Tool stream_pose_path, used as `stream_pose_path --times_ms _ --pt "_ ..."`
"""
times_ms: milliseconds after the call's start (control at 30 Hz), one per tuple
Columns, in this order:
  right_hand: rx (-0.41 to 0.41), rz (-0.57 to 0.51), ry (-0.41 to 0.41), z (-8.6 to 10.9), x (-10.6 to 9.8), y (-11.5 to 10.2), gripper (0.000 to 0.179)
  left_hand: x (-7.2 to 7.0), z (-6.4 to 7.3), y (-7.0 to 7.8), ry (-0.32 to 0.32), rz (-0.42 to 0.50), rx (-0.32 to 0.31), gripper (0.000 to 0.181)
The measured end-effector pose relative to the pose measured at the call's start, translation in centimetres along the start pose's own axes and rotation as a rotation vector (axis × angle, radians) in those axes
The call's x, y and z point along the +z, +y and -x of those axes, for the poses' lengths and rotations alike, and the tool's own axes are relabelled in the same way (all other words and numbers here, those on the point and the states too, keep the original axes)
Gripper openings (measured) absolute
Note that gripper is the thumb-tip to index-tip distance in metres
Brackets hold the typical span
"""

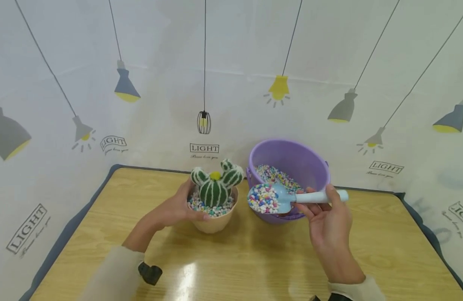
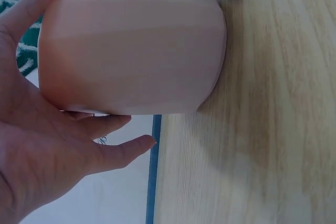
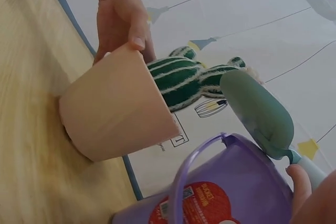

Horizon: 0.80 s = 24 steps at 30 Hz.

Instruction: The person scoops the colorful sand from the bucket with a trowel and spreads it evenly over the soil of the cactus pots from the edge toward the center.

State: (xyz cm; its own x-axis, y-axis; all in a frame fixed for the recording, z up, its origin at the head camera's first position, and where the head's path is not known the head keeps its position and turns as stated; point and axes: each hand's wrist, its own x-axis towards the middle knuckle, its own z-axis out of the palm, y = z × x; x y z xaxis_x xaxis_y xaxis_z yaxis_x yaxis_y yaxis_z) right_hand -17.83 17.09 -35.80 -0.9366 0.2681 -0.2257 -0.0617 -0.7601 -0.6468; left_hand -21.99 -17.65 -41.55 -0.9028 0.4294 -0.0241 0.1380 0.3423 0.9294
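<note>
My left hand (image 1: 175, 208) grips a pale peach flowerpot (image 1: 211, 226) at its rim, thumb over the near edge and fingers on the outer side. A knitted green-and-white cactus (image 1: 214, 191) with a yellow top stands upright in it, surrounded by small coloured pebbles (image 1: 217, 211). In my right hand (image 1: 331, 223) is the handle of a light blue trowel (image 1: 285, 197), held level and heaped with the same kind of pebbles (image 1: 263, 199). Its blade hangs over the near rim of a purple bucket (image 1: 291, 151), to the right of the pot. In the right wrist view only the blade's underside (image 3: 257, 111) shows.
More coloured pebbles (image 1: 274, 176) lie inside the bucket, whose handle (image 3: 181, 182) hangs down its near side. Both containers stand toward the back of the wooden table (image 1: 223, 263). Behind the table hangs a white cloth (image 1: 159, 104) printed with lamps.
</note>
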Motion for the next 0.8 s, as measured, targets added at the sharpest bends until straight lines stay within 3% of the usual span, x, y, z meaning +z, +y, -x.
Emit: stream_pose_path --times_ms 167,333,800 --pt "-0.010 -0.034 0.039 0.8 -0.3 0.7 0.030 -0.4 0.1 0.2 -0.032 -0.012 -0.061 0.117" --pt "-0.040 -0.006 0.015 1.3 -0.5 1.5 0.032 -0.8 -0.1 0.0 -0.049 -0.014 -0.090 0.121" --pt "-0.134 0.026 -0.006 1.8 -0.1 3.4 0.028 -1.6 -0.5 -0.4 -0.144 0.004 -0.082 0.122"
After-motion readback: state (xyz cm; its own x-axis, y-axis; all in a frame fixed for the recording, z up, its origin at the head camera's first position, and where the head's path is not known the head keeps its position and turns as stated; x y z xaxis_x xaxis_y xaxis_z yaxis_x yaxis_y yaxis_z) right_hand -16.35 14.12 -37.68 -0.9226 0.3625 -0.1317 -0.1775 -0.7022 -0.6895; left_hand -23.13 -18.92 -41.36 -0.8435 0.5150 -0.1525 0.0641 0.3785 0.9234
